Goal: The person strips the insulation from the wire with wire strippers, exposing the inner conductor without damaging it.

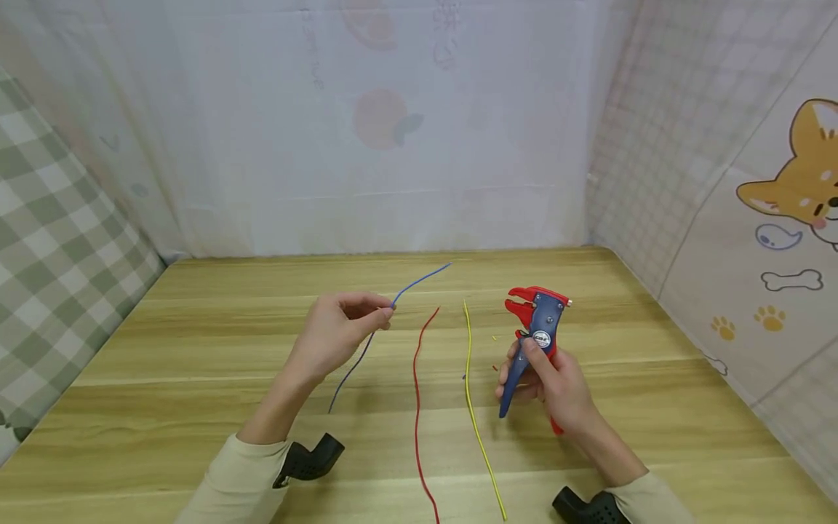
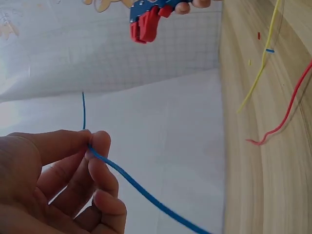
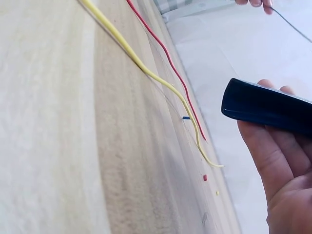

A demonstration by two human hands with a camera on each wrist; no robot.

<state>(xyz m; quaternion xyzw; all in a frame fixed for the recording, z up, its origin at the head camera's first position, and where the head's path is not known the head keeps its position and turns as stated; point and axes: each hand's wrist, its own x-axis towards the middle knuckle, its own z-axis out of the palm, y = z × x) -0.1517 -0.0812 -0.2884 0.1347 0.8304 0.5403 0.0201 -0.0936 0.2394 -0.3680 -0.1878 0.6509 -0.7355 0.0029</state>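
Between thumb and fingertips my left hand [image 1: 337,331] pinches a blue wire [image 1: 419,282] near its middle, held above the table with both ends free. In the left wrist view the blue wire [image 2: 146,196] runs off toward the lower right. My right hand [image 1: 556,382] grips a wire stripper [image 1: 542,320] with dark blue body and red jaws, which stand apart with nothing between them. Its blue handle [image 3: 263,105] lies across the fingers in the right wrist view. On the table, a red wire [image 1: 416,386] and a yellow wire [image 1: 473,407] lie lengthwise between my hands.
Small cut bits of insulation lie by the yellow wire: a blue bit [image 3: 186,117], a red bit [image 3: 205,178] and a yellow bit [image 3: 217,193]. The wooden table [image 1: 196,349] ends at a white curtain [image 1: 262,145] behind; patterned cloth hangs at both sides.
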